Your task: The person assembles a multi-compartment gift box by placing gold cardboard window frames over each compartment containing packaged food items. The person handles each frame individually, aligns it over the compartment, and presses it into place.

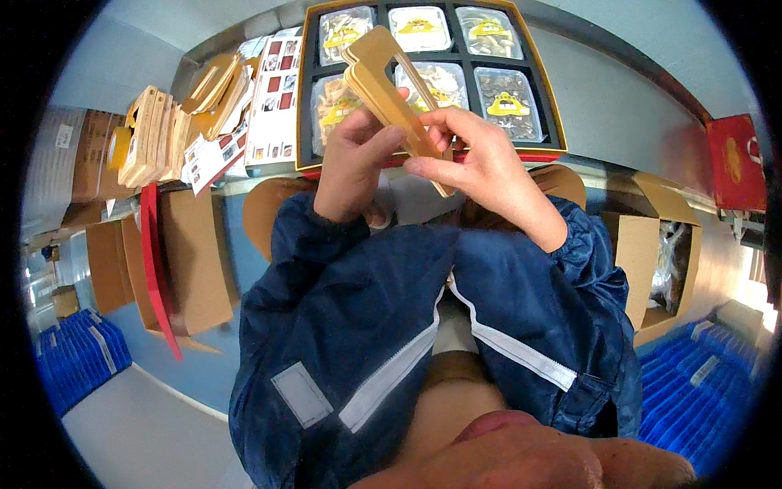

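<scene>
A small stack of brown cardboard sleeves [376, 85] with a window cut-out is tilted between my hands. My left hand [352, 159] grips its left side, with the thumb on top. On the other side, my right hand [493, 167] pinches the lower part between thumb and fingers. Just beyond and partly beneath the hands lies a gift box [556, 114] with a gold rim and black divided insert. Its compartments hold clear tubs of dried food with yellow labels, such as the dark-filled tub [507, 102] at the right and a pale tub [419, 30] at the back.
Left of the gift box are printed sheets [273, 106], loose cardboard sleeves [218, 90], an upright stack of cardboard pieces [148, 138] and a yellow tape roll [120, 148]. Open cartons [195, 261] flank me. A red box [737, 163] stands far right; blue stacked items [81, 354] sit lower left.
</scene>
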Tool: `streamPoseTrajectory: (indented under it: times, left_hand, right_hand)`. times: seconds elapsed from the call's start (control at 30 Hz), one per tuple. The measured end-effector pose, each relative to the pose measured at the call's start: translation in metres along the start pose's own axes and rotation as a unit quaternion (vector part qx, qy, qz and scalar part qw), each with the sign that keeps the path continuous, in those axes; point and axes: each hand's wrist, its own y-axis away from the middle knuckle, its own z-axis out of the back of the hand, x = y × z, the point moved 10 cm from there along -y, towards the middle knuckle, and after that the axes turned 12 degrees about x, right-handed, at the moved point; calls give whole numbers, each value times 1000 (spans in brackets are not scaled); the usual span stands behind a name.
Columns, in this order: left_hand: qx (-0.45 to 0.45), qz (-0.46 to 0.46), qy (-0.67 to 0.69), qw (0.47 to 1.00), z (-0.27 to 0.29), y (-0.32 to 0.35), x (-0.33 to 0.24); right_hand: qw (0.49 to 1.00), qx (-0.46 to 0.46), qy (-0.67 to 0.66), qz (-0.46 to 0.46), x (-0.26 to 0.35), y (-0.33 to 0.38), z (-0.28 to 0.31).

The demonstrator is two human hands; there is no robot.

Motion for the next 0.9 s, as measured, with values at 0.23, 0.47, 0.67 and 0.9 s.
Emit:
streamPoseTrajectory:
  times: [0.23,0.47,0.67,0.9]
  left_hand:
    - [-4,-18,33,999,3,1,-1]
    - [-1,-61,55,997,4,0,-3]
    - [11,-53,78,996,5,-3,1]
    - [17,-43,97,994,5,-3,1]
  right_hand:
    - [987,59,-141,-59,-14,-3,-11]
    - [978,67,-186,-62,-18,-4,-12]
    - [969,80,-222,-66,-24,-4,-14]
    - [975,72,-208,-38,-20,-7,-11]
